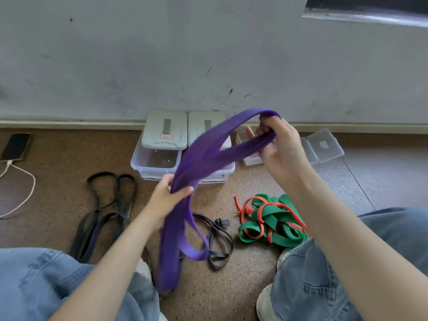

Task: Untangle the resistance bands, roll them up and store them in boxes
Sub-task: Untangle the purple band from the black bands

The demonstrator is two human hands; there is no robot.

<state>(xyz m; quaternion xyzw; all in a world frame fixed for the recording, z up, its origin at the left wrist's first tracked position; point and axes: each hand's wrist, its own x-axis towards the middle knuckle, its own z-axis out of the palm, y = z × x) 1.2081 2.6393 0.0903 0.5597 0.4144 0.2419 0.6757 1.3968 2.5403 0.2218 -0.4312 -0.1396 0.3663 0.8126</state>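
**Above the floor, a purple band held in both hands**

Between the knees, the left hand and right hand each grip the purple band, fingers closed around it. Boxes sit at twelve o'clock, a green band at four.

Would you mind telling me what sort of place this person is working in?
Probably an indoor floor beside a wall, perhaps a workroom or a gym corner. The scuffed grey wall with its baseboard, the speckled brown floor where a phone lies charging, and the lidded plastic storage boxes suggest this.
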